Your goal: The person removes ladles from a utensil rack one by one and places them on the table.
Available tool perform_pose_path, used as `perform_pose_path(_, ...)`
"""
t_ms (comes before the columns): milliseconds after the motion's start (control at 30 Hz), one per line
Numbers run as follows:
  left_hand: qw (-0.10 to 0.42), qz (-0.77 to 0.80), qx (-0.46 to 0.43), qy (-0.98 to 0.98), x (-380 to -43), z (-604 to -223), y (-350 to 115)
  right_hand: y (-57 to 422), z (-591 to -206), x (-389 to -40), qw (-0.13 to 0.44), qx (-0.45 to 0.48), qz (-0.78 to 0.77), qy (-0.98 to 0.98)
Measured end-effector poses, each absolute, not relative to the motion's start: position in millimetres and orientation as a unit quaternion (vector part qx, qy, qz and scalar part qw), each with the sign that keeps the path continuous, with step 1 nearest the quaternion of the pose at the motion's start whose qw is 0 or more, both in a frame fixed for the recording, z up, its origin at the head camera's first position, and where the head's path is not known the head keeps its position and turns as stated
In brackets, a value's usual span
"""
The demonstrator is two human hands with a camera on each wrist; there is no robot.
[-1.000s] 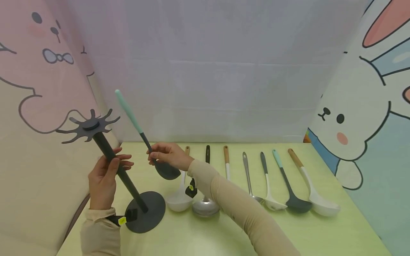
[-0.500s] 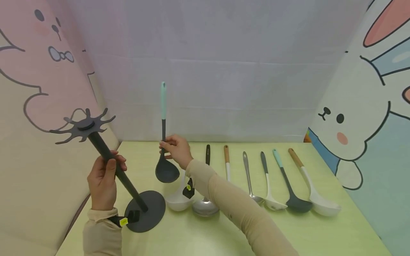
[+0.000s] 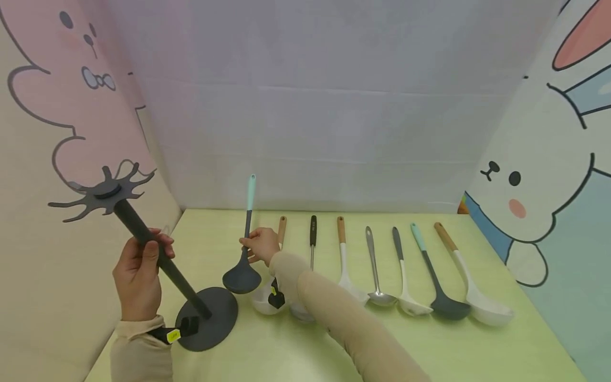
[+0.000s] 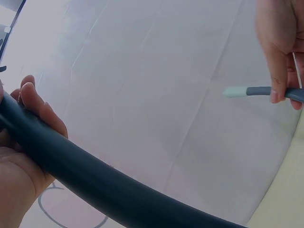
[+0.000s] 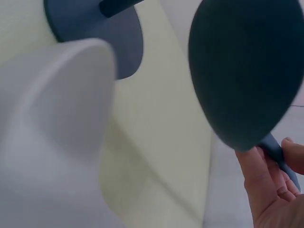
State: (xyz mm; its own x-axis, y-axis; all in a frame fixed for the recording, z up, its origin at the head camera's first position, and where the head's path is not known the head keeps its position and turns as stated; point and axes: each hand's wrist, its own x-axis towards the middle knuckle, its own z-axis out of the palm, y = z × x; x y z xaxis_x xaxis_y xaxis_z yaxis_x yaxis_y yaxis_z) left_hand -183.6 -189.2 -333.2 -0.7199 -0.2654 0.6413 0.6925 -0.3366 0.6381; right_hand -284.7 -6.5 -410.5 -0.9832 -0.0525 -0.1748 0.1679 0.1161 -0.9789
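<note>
My left hand grips the black pole of a utensil stand, which leans left in the head view; its round base is on the table, its hooked top up at the left. Between finger and thumb, my right hand pinches the neck of a dark grey ladle with a mint handle, held nearly upright, bowl down. Whether that bowl touches the table I cannot tell. The right wrist view has the ladle bowl close up; the left wrist view has the pole across my palm.
A white ladle, partly behind my right wrist, lies just right of the held one. Further right several more utensils lie in a row, among them a steel ladle, a dark ladle and a large white ladle. Fabric walls surround the pale green table.
My right hand has brought the ladle away from the stand's top and down toward the table, turning it from tilted to nearly upright. The stand's top has tipped further left with my left hand.
</note>
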Motion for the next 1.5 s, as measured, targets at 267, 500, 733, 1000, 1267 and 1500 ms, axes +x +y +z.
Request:
perform_pose_path(267, 0.309, -0.784, -0.206, -0.497, -180, -333, -194, -13, -436, -280, 0.128, 0.053, -0.629, 0.765)
perform_pose_path(500, 0.309, -0.784, -0.202, -0.498, -177, -335, -196, -19, -456, -283, 0.143, 0.075, -0.612, 0.774)
perform_pose_path(733, 0.311, -0.78, -0.205, -0.503, -178, -337, -197, -21, -473, -286, 0.183, 0.091, -0.612, 0.764)
perform_pose_path(1000, 0.315, -0.779, -0.203, -0.502, -178, -335, -200, -19, -482, -285, 0.193, 0.083, -0.586, 0.783)
perform_pose_path(1267, 0.31, -0.783, -0.208, -0.497, -178, -334, -200, -18, -490, -284, 0.203, 0.097, -0.599, 0.769)
perform_pose_path(1500, 0.295, -0.783, -0.209, -0.507, -177, -331, -204, -16, -494, -287, 0.216, 0.092, -0.611, 0.756)
